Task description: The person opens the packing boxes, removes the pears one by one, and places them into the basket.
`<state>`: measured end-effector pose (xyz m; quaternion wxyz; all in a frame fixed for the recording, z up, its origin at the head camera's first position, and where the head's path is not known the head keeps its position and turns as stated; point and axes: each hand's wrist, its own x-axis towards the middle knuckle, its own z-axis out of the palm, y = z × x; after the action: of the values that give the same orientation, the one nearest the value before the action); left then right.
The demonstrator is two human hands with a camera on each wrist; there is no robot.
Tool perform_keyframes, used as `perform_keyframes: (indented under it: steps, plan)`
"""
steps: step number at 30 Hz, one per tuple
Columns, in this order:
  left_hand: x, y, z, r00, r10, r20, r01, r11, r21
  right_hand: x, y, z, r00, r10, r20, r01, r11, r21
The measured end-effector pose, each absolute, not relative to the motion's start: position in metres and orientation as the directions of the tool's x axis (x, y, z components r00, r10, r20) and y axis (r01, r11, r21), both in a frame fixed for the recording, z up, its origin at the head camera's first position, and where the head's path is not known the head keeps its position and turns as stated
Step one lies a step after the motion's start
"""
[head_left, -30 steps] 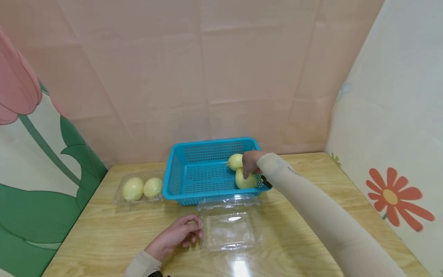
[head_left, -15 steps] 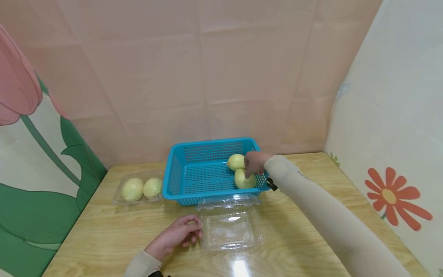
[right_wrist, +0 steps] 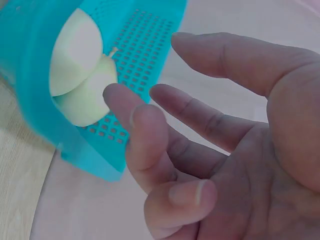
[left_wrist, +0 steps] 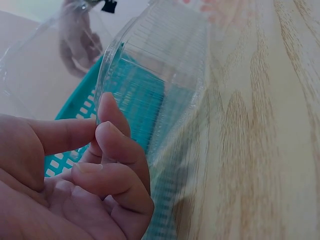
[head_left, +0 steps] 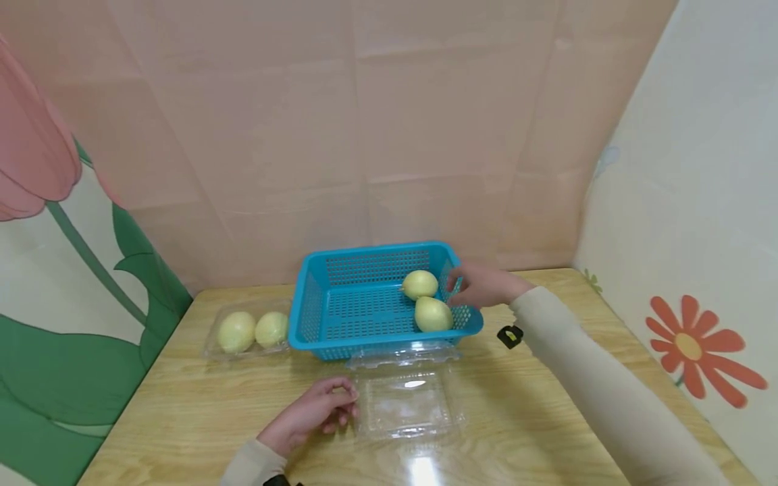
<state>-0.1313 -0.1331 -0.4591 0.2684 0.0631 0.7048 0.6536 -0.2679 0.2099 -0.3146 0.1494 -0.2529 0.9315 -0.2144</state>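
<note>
In the head view, my left hand (head_left: pixel 316 413) is at the left edge of an open clear plastic clamshell box (head_left: pixel 406 405). The left wrist view shows its thumb and finger pinching the box's rim (left_wrist: pixel 104 75). My right hand (head_left: pixel 483 285) hovers over the right end of a blue plastic basket (head_left: pixel 340 341), fingers spread and holding nothing. Two pale yellow-green pears lie touching in that end: a rear pear (head_left: pixel 420 285) and a front pear (head_left: pixel 433 315). A stem shows on one pear (right_wrist: pixel 92 97) in the right wrist view, apart from my fingers.
Left of the basket, another clear box (head_left: pixel 209 347) holds two pears (head_left: pixel 237 331). All stands on a wooden table (head_left: pixel 182 418). A pinkish sheet (head_left: pixel 365 135) hangs behind, and a wall with a painted flower (head_left: pixel 688 346) rises at the right.
My right hand has let go of the front pear and drawn back to the right, its fingers opening. Both pears stay in the basket. My left hand has kept its place.
</note>
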Motion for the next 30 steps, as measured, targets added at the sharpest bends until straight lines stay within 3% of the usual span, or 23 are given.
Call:
perform_keyframes:
  steps: [5,11,22,30]
  plan:
    - [-0.132,-0.132,-0.461,-0.846,0.445,-0.294,-0.261,0.135,0.956,-0.245,0.229,-0.309,-0.821,-0.561,-0.107,-0.433,0.735,-0.522]
    - [-0.132,-0.133,-0.460,-0.845,0.446,-0.294,-0.263,0.131,0.956,-0.214,0.244,-0.314,-0.816,-0.540,-0.207,-0.378,0.769,-0.515]
    - [-0.132,-0.136,-0.461,-0.843,0.455,-0.289,-0.260,0.125,0.957,-0.176,0.236,-0.371,-0.772,-0.555,-0.310,-0.208,0.681,-0.702]
    - [-0.132,-0.134,-0.463,-0.847,0.451,-0.282,-0.255,0.121,0.959,-0.172,0.218,-0.406,-0.812,-0.513,-0.279,-0.110,0.603,-0.790]
